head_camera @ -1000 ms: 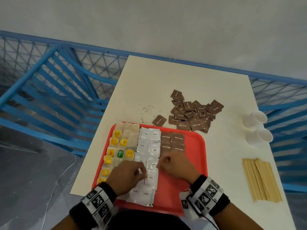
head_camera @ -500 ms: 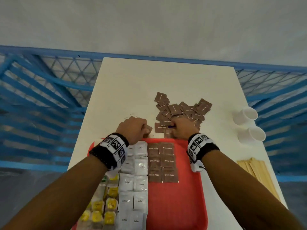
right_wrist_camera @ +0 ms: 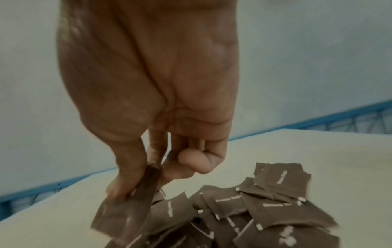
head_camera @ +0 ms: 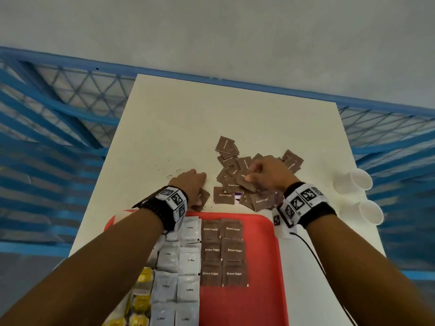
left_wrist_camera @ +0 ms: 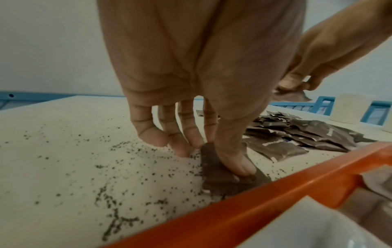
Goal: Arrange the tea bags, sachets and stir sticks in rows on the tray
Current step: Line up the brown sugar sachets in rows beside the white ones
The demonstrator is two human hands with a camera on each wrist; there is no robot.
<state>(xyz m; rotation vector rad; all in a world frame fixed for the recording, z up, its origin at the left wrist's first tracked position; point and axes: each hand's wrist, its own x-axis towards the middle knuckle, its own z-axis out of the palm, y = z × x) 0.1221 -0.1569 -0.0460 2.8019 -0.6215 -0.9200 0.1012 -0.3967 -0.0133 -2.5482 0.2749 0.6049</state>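
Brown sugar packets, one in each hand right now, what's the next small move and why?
Probably carry both packets back to the tray and lay them below the brown block. The right hand already pinches a packet lifted off the pile; the left hand pinches a packet still on the table.

Red plastic tray (head_camera: 270, 234) sits at near edge of cream rectangular table (head_camera: 235, 114). On tray, left to right: yellow tea bags (head_camera: 141, 302), white coffee sachets (head_camera: 188, 260), brown sugar sachets (head_camera: 223, 250) in rows. Loose brown sachet pile (head_camera: 235, 165) lies behind tray; white paper cups (head_camera: 357, 182) to its right.
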